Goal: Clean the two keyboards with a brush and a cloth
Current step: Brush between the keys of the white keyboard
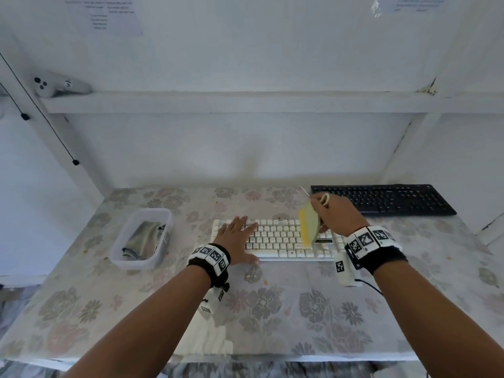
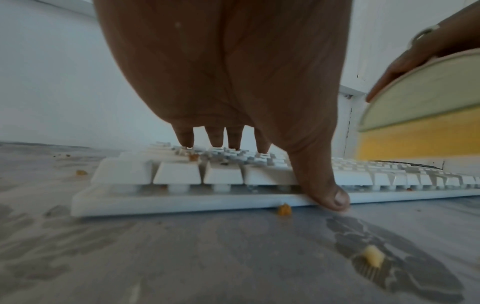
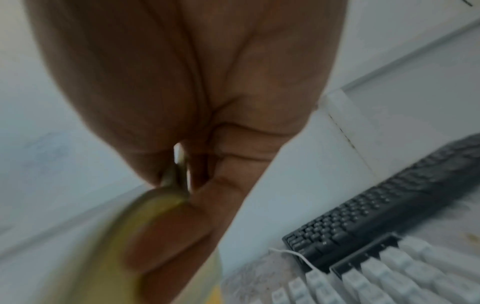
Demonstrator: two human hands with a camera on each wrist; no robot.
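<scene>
A white keyboard [image 1: 275, 238] lies in the middle of the flowered table. My left hand [image 1: 237, 236] lies flat on its left end, straight fingers [image 2: 185, 137] on the keys and thumb against the front edge. My right hand [image 1: 334, 211] grips a brush [image 1: 309, 227] with a pale green body and yellow bristles, held over the keyboard's right half with the bristles [image 2: 415, 139] down on the keys. A black keyboard [image 1: 384, 199] lies at the back right. A grey cloth [image 1: 146, 238] sits in a clear plastic tub [image 1: 161, 261] at the left.
Orange crumbs [image 2: 284, 209] lie on the table before the white keyboard and between its keys. Its white cable [image 3: 293, 254] runs toward the black keyboard. A white shelf [image 1: 245, 102] crosses the wall above, with a white controller [image 1: 60, 87] on its left end.
</scene>
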